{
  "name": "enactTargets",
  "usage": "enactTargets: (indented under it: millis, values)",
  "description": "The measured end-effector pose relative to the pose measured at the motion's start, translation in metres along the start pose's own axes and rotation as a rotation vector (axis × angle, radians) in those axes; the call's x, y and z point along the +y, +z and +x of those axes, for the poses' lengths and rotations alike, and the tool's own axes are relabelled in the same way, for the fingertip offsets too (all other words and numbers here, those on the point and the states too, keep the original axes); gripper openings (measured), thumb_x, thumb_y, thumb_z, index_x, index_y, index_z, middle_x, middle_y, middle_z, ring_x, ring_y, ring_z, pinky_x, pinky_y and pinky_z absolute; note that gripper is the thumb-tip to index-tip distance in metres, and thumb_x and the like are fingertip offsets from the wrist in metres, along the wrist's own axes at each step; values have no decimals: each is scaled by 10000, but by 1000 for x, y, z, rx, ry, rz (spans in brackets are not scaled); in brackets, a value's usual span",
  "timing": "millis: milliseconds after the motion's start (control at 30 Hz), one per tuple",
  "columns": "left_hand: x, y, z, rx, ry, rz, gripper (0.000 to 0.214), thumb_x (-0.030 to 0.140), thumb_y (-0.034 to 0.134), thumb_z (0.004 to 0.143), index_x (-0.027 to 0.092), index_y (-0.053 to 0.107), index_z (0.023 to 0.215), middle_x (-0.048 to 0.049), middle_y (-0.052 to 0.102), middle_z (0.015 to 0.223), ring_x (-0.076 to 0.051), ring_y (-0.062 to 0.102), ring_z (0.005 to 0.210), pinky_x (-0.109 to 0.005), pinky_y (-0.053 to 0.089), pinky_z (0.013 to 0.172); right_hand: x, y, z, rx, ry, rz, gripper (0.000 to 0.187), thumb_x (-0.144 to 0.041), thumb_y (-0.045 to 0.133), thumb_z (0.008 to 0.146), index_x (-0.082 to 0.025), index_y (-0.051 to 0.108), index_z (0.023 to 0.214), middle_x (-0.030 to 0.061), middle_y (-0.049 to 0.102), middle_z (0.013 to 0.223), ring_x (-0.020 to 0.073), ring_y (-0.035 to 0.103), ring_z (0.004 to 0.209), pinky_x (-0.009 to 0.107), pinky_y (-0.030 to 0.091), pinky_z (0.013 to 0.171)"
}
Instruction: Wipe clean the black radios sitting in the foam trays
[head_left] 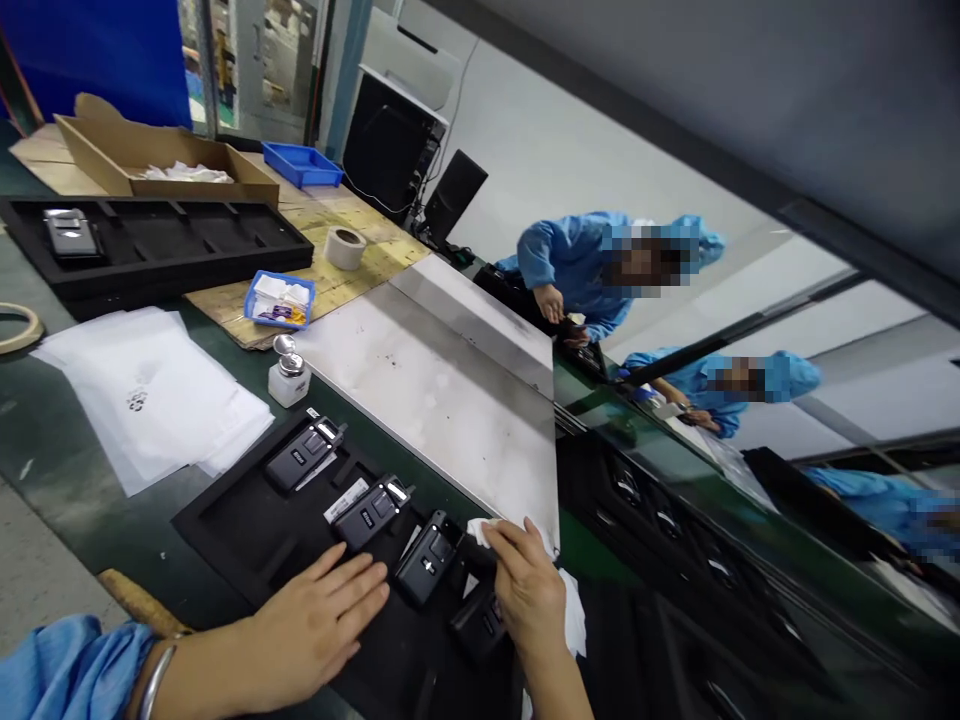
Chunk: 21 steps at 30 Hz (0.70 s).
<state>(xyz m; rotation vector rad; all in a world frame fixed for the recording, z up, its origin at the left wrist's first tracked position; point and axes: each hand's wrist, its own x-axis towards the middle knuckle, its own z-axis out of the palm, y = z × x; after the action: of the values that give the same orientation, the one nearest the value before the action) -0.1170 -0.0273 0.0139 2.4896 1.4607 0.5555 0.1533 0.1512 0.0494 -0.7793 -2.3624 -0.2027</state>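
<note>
A black foam tray (247, 525) lies at the table's near edge with several black handheld devices in its slots. My left hand (319, 625) lies flat and open on the tray, fingertips beside the third device (427, 560). My right hand (529, 590) is closed on a white cloth (574, 620), pressing it at the top end of that device; a further device (480, 622) sits just below this hand. The first device (304, 455) and the second device (371, 512) rest untouched in their slots.
A white dispenser bottle (289, 372) stands beside a stack of white bags (150, 395). A metal plate (450, 385), a second black tray (161, 245), a small blue bin (279, 300), a tape roll (345, 247) and a cardboard box (150, 160) lie beyond. People in blue coats work across the line.
</note>
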Motion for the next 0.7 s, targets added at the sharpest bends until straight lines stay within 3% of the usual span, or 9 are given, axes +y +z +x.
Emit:
enactTargets:
  millis: [133,233,333,500,567,700]
  values:
    - [25,18,25,-66,151,-27,737,358,564,926,186,214,1551,-55,274,1587,-235,223,1481,-437,104,1243,-6,13,7,-30,-53,7,303,-59,424,947,-196,685,1017,40,678,979,132,647,892,498,424,1100]
    - [32,28,39,-108,132,-40,769,430,548,925,146,207,1552,-94,253,1590,-248,196,1489,-436,102,1238,-17,28,15,-108,-93,26,312,-68,430,947,-204,696,1038,39,691,971,136,636,886,487,431,1092]
    - [32,29,43,-141,104,-57,766,432,531,925,146,201,1554,-96,265,1586,-248,204,1487,-429,107,1234,-18,27,12,-178,-133,35,358,-37,411,931,-186,687,1104,65,688,1001,153,627,929,484,450,1074]
    - [30,23,41,-163,81,-72,762,382,546,917,169,191,1556,-76,272,1588,-239,222,1481,-436,124,1234,4,-1,-16,-234,-187,52,349,-36,403,936,-177,677,1101,61,690,976,154,640,908,497,473,1055]
    - [32,23,43,-158,76,-64,752,369,552,917,176,201,1554,-86,250,1594,-252,219,1482,-449,134,1230,18,-19,-33,-226,-147,51,328,-66,409,951,-202,684,1066,44,691,967,142,651,880,503,467,1067]
    - [47,35,57,-158,139,-61,712,379,551,934,195,238,1546,-86,282,1583,-268,247,1472,-471,122,1229,38,-54,-64,-2,98,-60,321,-75,447,941,-235,703,1048,34,684,993,140,665,907,494,468,1074]
